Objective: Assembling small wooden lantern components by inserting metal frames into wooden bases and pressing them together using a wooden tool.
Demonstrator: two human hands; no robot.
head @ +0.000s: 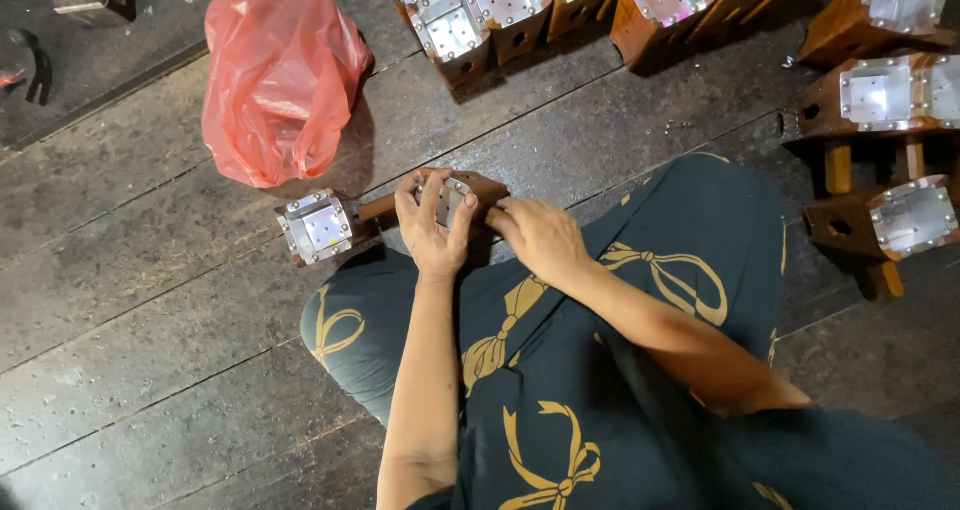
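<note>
A red plastic bag lies on the dark plank floor toward its upper left. Below it sits a metal-capped wooden block. Just right, the left hand has its fingers wrapped over a second capped block on the floor; the right hand pinches its right end, fingers together. More blocks crowd the upper right.

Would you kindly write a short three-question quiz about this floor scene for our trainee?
1. True or false: both hands touch the wooden block with a metal plate.
2. Which lies beside the red plastic bag? A) scissors B) a second plated block C) a cup
3. What surface are the pieces lying on?

Key: 1. True: left hand and right hand grip it. 2. B. 3. The dark plank floor.
</note>
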